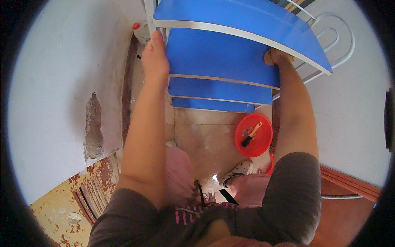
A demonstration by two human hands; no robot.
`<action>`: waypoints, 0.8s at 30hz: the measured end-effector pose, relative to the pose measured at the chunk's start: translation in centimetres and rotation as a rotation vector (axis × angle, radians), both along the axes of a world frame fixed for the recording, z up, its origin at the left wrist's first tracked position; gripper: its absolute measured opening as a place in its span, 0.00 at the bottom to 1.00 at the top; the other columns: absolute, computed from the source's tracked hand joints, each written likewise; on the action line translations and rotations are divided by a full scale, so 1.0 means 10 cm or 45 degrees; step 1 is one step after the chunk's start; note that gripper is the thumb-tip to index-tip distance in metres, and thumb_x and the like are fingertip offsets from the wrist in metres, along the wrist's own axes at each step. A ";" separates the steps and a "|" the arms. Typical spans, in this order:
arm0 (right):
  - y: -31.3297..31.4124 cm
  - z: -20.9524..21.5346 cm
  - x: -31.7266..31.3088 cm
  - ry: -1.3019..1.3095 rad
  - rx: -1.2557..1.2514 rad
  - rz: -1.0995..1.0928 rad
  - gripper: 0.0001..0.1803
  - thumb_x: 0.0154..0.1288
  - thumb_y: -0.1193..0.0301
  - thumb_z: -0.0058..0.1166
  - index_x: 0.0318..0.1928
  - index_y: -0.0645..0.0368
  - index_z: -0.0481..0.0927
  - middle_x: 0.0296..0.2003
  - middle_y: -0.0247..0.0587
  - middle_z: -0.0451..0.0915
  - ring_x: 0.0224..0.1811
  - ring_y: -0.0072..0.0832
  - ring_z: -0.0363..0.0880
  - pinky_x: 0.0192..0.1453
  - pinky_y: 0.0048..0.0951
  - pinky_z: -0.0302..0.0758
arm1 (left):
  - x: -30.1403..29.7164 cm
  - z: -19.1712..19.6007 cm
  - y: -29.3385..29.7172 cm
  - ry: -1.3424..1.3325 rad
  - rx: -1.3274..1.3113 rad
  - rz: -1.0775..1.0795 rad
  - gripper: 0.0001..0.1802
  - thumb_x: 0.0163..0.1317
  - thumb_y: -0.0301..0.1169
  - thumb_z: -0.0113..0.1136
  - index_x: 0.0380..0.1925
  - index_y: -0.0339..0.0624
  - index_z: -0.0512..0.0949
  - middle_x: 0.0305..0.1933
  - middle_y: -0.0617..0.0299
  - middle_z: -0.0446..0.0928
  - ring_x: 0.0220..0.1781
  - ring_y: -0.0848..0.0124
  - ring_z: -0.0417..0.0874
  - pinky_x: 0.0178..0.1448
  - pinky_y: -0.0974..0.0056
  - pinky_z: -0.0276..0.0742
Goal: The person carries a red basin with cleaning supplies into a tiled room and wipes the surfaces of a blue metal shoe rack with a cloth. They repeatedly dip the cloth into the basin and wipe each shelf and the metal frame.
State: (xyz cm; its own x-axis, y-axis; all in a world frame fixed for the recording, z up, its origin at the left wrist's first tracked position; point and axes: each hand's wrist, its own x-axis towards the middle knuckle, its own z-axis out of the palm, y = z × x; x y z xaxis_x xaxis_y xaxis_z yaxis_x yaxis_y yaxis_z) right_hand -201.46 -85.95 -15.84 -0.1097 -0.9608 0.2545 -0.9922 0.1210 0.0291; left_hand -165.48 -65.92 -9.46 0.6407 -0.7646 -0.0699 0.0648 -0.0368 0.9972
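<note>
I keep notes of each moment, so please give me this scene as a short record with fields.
Rack: blue boards, pale edges
Left hand: at the rack's left side, fingers hidden
Right hand: below the top shelf, at a tan item, grip unclear
Floor: red basin, brush inside
Left wall: damaged patch

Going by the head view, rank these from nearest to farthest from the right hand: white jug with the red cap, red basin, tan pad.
Nearest to the right hand first:
1. Tan pad: right at the hand, touching it.
2. Red basin: lower in the view, slightly left of the hand.
3. White jug: far over on the left side.
</note>
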 end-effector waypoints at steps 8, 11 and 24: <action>-0.13 0.03 -0.24 -0.428 -0.079 0.260 0.28 0.67 0.47 0.39 0.62 0.45 0.70 0.62 0.42 0.69 0.67 0.40 0.64 0.69 0.42 0.59 | 0.05 0.02 -0.03 -0.037 0.052 -0.003 0.32 0.68 0.58 0.45 0.41 0.35 0.79 0.34 0.65 0.75 0.36 0.74 0.70 0.43 0.66 0.67; -0.09 -0.24 -0.65 0.156 -0.217 0.424 0.23 0.66 0.57 0.43 0.58 0.50 0.73 0.57 0.47 0.73 0.63 0.43 0.67 0.67 0.47 0.59 | -0.07 0.09 -0.06 -0.016 0.023 -0.001 0.33 0.68 0.58 0.44 0.44 0.35 0.78 0.37 0.63 0.77 0.39 0.74 0.72 0.47 0.66 0.69; 0.53 -0.04 -0.67 0.091 -0.149 0.664 0.20 0.67 0.62 0.45 0.57 0.54 0.73 0.51 0.47 0.77 0.57 0.45 0.71 0.61 0.47 0.64 | 0.03 -0.06 -0.04 -0.071 0.044 -0.067 0.36 0.66 0.62 0.42 0.38 0.34 0.77 0.33 0.62 0.74 0.36 0.72 0.71 0.43 0.64 0.68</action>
State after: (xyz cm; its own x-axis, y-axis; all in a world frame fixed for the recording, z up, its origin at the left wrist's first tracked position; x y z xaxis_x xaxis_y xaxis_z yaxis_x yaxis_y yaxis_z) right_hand -208.14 -80.63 -16.29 0.3963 -0.8479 0.3521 -0.9174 -0.3811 0.1149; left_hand -165.17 -66.31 -10.09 0.6036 -0.7949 -0.0623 0.0064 -0.0733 0.9973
